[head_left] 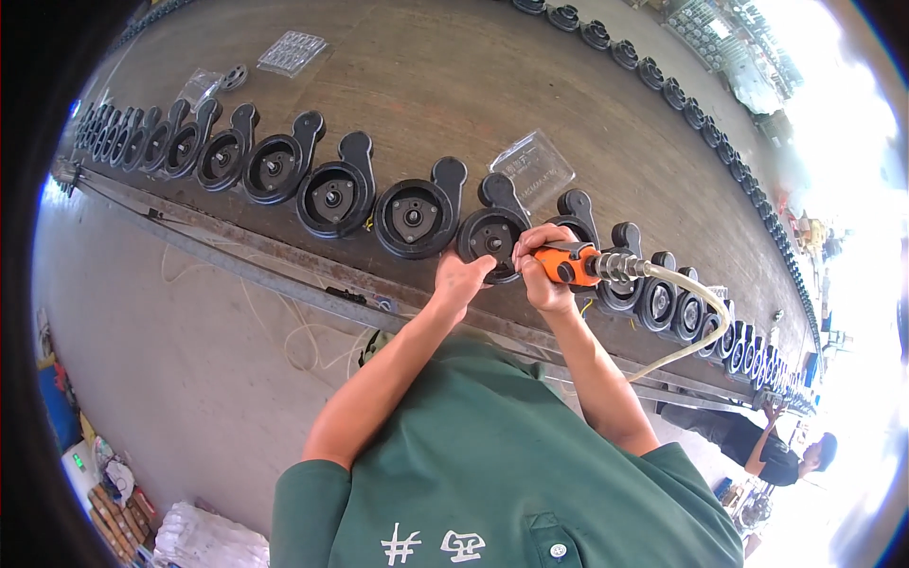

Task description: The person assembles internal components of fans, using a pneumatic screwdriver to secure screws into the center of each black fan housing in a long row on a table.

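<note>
Clear plastic trays (293, 51) (535, 167) on long brown bench (445, 85); co-worker (757, 445) at far right; white sacks (204, 540) on floor.

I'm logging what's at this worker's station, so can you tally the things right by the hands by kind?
Orange air screwdriver, in the right hand: 1
Cream air hose: 1
Black round housing touched by the left hand: 1
Clear plastic trays: 2, one near, one far
Total: 5
</note>
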`<state>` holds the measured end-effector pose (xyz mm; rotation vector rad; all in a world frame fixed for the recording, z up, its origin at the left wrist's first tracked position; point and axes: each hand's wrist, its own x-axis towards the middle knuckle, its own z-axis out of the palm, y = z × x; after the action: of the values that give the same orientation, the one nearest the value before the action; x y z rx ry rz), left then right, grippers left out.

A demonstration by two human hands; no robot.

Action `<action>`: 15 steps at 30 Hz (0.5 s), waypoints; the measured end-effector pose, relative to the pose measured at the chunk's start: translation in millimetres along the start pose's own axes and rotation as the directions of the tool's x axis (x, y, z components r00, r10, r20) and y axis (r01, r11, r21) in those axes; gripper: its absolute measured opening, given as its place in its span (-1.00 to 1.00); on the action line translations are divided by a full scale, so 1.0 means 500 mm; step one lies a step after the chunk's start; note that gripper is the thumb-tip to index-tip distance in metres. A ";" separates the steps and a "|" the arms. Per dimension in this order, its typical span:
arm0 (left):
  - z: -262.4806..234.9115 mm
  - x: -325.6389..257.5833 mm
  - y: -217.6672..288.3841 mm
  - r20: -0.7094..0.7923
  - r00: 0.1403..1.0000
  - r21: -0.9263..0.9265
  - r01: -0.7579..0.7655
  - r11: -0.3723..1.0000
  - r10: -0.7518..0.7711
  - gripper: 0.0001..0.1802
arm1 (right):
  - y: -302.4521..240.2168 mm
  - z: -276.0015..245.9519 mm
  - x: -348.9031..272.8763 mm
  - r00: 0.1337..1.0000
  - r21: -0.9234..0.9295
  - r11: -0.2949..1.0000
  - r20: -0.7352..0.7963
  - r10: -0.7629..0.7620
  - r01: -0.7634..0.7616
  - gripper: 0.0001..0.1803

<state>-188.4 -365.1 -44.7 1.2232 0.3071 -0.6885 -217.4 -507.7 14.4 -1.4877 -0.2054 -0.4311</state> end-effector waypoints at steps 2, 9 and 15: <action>0.004 -0.001 0.004 -0.027 1.000 -0.010 -0.016 1.000 0.016 -0.52 | 0.001 0.012 -0.003 0.992 0.130 0.991 -0.122 0.041 -0.025 -0.77; 0.024 -0.119 0.030 -0.040 0.950 -0.084 0.306 0.948 -0.310 -0.61 | -0.092 0.022 0.029 0.972 0.112 0.994 -0.233 0.031 -0.005 -0.68; 0.106 -0.106 0.133 0.497 0.811 0.585 -0.577 0.571 0.310 -0.83 | -0.185 -0.104 -0.012 0.863 -0.074 0.988 -0.480 -0.156 0.138 -0.70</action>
<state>-194.4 -386.3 53.0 1.8042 -0.6468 -0.5540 -266.7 -560.8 92.4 -1.3563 0.0912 -0.9220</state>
